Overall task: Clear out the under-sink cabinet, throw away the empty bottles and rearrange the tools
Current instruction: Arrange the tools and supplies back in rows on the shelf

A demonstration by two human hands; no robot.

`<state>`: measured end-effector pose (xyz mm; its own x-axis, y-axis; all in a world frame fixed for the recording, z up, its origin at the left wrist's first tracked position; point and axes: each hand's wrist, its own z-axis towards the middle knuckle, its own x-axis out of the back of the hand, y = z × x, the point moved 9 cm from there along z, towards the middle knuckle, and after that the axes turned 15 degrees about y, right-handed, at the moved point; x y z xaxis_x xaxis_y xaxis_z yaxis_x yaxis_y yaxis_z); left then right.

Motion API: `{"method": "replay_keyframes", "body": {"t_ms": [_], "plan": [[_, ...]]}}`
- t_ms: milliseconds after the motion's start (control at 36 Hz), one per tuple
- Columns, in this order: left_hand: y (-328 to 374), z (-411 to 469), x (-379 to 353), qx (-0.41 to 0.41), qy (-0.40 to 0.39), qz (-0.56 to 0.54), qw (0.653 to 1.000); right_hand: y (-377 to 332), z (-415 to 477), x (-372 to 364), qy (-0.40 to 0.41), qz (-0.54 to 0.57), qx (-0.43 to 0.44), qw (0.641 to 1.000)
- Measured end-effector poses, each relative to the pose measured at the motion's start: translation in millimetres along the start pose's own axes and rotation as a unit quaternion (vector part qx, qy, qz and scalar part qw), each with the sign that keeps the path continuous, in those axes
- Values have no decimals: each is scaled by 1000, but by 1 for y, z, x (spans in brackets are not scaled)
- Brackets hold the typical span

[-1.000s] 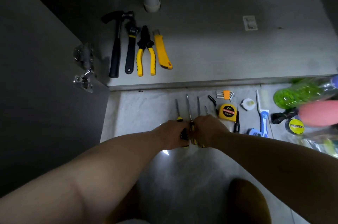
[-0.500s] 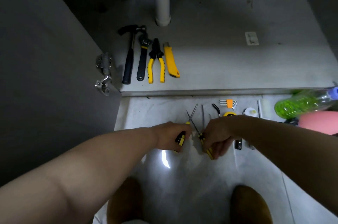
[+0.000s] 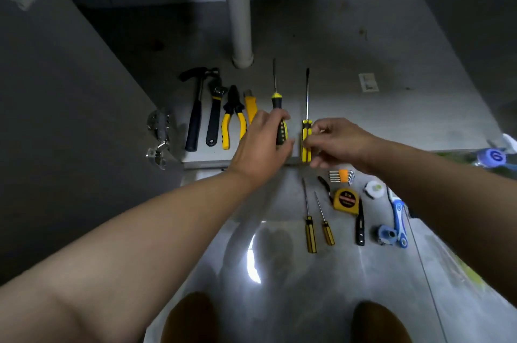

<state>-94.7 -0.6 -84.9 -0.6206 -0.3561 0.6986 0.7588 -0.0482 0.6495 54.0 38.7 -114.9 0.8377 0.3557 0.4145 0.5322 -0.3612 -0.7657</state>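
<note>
My left hand (image 3: 264, 144) grips the handle of a black-and-yellow screwdriver (image 3: 277, 102), its shaft pointing into the cabinet. My right hand (image 3: 340, 144) pinches the yellow-and-black striped handle of a longer screwdriver (image 3: 306, 130) beside it. Both screwdrivers lie over the cabinet floor (image 3: 391, 119), to the right of a row of a hammer (image 3: 197, 110), a wrench (image 3: 214, 113), pliers (image 3: 233, 116) and a yellow utility knife (image 3: 250, 107) partly hidden by my left hand.
On the floor tiles in front lie two small screwdrivers (image 3: 310, 230), a tape measure (image 3: 346, 200), hex keys (image 3: 342, 176), a black pen-like tool (image 3: 360, 228), a roll of tape (image 3: 373, 188) and a blue tool (image 3: 398, 219). A drain pipe (image 3: 239, 12) stands at the back. The open door (image 3: 70, 119) is left. A bottle cap (image 3: 495, 157) shows at right.
Both hands lifted a screwdriver each from the floor tiles and carried them forward onto the cabinet floor, beside the row of tools. The view tilted up.
</note>
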Motion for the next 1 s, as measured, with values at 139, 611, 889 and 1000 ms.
{"method": "replay_keyframes", "body": {"t_ms": [139,611,889,1000], "plan": [[-20,28,-16,49,-19,47,998,-9,29,13,173,-16,32,984],[-42,33,-42,-51,-35,235,970,-12,65,-13,251,-180,99,946],[-58,32,-37,-50,-48,207,976,-18,53,-23,219,-185,162,944],[-60,30,-38,-52,-62,197,977,-21,47,-31,202,-192,180,943]]}}
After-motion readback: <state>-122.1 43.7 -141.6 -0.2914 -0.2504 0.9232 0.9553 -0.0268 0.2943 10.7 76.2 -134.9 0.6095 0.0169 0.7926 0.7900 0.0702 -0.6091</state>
